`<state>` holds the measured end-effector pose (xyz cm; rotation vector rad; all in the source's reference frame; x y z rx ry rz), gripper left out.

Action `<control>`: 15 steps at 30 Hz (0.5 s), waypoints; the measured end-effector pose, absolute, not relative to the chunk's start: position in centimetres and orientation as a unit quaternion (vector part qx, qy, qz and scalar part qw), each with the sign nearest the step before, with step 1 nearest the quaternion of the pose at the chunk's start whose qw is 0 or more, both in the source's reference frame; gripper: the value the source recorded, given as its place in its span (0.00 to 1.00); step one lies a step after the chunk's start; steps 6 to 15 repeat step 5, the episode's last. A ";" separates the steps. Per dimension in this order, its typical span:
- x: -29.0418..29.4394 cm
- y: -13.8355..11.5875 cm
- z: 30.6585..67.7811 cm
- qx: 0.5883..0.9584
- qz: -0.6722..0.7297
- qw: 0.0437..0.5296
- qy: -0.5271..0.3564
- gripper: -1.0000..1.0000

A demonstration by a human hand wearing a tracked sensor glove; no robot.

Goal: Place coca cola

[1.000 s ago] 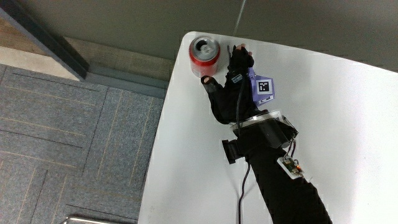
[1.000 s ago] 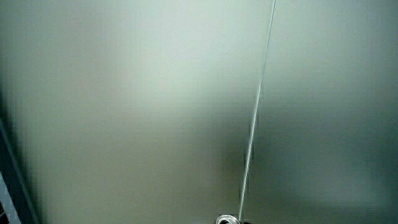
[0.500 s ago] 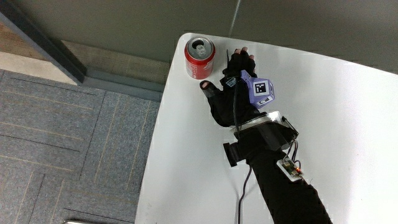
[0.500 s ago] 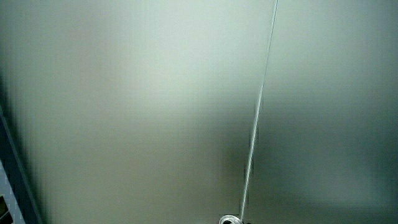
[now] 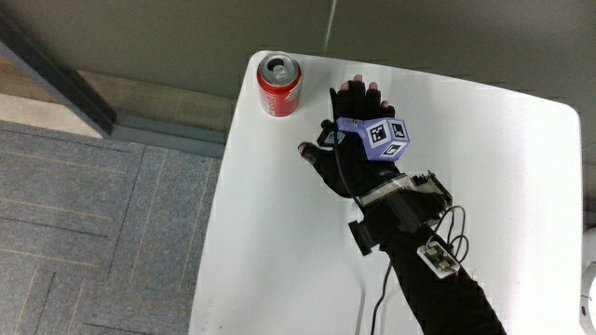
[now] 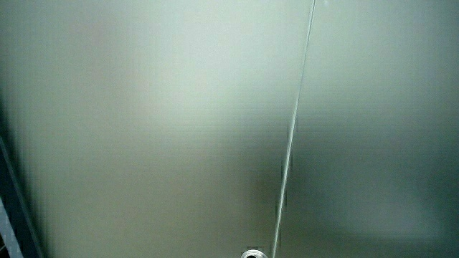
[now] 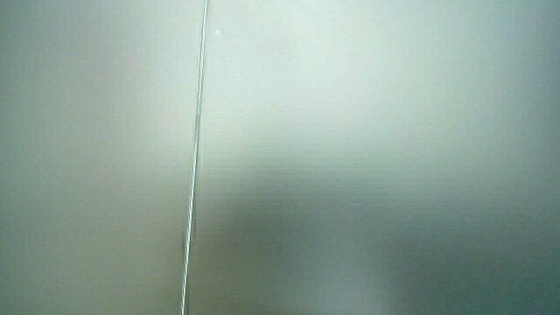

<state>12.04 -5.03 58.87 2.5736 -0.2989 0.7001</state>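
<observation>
A red Coca-Cola can (image 5: 278, 84) stands upright at a corner of the white table (image 5: 279, 233), seen in the main view. The hand (image 5: 349, 140) in its black glove lies over the table beside the can and nearer to the person, apart from it. Its fingers are relaxed and spread and hold nothing. A purple patterned cube (image 5: 380, 138) sits on the back of the hand. Both side views show mostly a pale wall; in a side view the can's silver top (image 6: 252, 254) just shows.
The table's edge runs close beside the can, with grey carpet floor (image 5: 84, 233) below it. A cable (image 5: 377, 298) runs along the forearm. A thin seam (image 6: 290, 136) crosses the wall in both side views.
The hand has let go of the can and drawn back toward the person, its fingers opening. The can stays standing at the table's corner.
</observation>
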 end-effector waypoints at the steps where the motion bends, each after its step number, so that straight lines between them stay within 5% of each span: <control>1: 12.0 -5.0 59.1 0.935 0.248 0.228 -0.113 0.00; 15: 12.0 -4.7 57.2 0.936 0.246 0.224 -0.115 0.00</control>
